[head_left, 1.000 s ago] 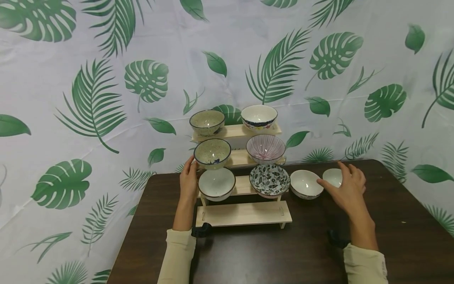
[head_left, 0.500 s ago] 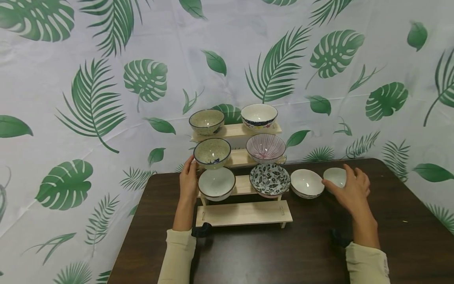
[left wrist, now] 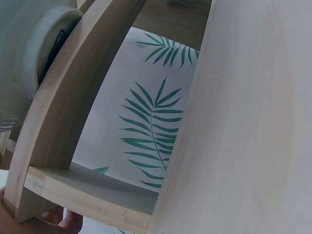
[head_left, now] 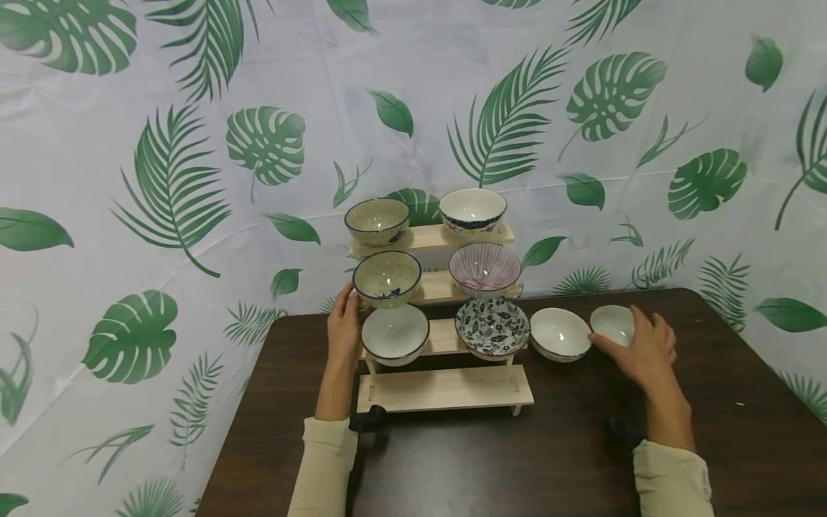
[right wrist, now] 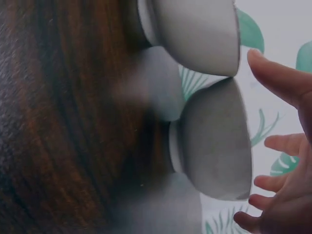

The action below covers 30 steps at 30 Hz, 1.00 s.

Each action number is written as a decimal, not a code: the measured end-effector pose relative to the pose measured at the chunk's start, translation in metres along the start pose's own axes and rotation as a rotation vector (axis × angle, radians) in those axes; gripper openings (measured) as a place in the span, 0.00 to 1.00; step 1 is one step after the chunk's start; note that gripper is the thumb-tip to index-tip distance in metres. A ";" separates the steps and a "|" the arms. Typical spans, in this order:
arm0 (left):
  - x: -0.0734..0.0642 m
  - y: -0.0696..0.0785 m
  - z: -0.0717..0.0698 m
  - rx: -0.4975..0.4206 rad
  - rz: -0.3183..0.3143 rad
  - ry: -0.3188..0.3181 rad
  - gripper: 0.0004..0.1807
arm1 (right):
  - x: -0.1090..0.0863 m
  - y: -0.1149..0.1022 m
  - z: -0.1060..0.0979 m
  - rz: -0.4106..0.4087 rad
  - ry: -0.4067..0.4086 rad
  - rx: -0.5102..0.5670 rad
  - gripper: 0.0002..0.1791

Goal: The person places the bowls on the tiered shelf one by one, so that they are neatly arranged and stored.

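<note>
My left hand (head_left: pixel 342 327) holds the left side of a tiered wooden display stand (head_left: pixel 446 388); in the left wrist view its fingers (left wrist: pixel 70 222) curl round the frame's corner. My right hand (head_left: pixel 646 352) is over the table, thumb and fingers spread, with nothing in its grasp. It is beside a small pale bowl (head_left: pixel 607 323), partly covering it. A white bowl (head_left: pixel 559 332) stands just left of my right thumb. In the right wrist view, the thumb is near the upper bowl (right wrist: pixel 200 34), and the other fingertips are close to the lower bowl (right wrist: pixel 214 141); contact is unclear.
Bowls stand in pairs on the upper tiers: speckled green ones (head_left: pixel 388 280) and a white one (head_left: pixel 395 334) at left; a floral-rimmed (head_left: pixel 472 212), a pink-striped (head_left: pixel 484 271) and a black-leaf one (head_left: pixel 491 328) at right. A leaf-print cloth (head_left: pixel 413 151) hangs behind the dark table (head_left: pixel 446 467).
My right hand has shifted slightly right and lower, uncovering more of the small pale bowl. The left hand keeps its place at the stand.
</note>
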<state>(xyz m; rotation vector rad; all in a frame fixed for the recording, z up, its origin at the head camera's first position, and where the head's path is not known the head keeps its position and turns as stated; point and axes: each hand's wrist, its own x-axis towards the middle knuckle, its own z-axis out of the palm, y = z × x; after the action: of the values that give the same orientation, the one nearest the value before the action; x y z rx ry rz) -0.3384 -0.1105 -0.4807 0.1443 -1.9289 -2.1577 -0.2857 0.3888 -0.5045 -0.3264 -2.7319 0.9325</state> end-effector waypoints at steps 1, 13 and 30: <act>0.000 0.000 0.000 0.001 0.001 -0.001 0.27 | 0.000 0.001 0.001 0.005 -0.006 -0.006 0.60; 0.000 -0.001 0.000 -0.001 -0.008 -0.006 0.28 | 0.004 0.013 0.006 0.027 -0.070 -0.020 0.58; -0.001 0.000 0.000 0.026 -0.011 0.009 0.27 | 0.009 0.023 0.006 -0.003 -0.080 0.005 0.57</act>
<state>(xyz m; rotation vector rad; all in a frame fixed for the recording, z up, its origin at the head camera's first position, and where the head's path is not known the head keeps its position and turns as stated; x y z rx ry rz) -0.3378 -0.1106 -0.4809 0.1693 -1.9565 -2.1363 -0.2929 0.4058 -0.5224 -0.2896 -2.8010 0.9710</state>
